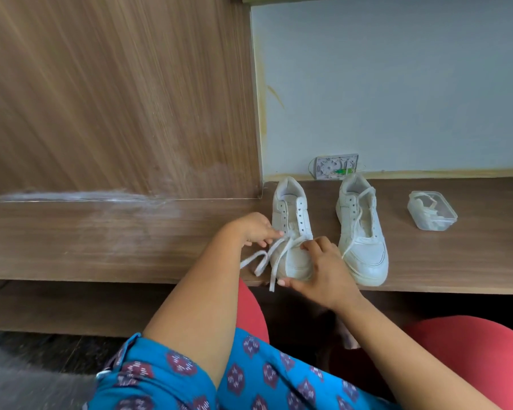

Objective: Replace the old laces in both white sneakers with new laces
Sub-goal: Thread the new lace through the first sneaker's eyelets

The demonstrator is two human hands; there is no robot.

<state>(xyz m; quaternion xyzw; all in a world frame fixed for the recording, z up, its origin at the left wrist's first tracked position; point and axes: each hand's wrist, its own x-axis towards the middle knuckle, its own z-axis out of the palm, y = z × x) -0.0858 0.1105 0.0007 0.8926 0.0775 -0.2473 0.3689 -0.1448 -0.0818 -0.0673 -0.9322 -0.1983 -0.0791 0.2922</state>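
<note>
Nearest the camera, the right hand [323,273] rests on the toe of the left sneaker [293,232], fingers curled round it and thumb stretched along its near edge; it steadies the shoe. The left hand [253,229] pinches the lace [274,255] just beside the lowest eyelets, fingers bent. Both lace ends trail toward the person, over the shelf [131,247] edge. The sneaker's long axis points away from the person, upper eyelets empty, beyond the fingers. The second sneaker [362,229] stands just right, loosely laced. A clear plastic container [432,214], well apart to the right, holds pale strips, probably laces.
</note>
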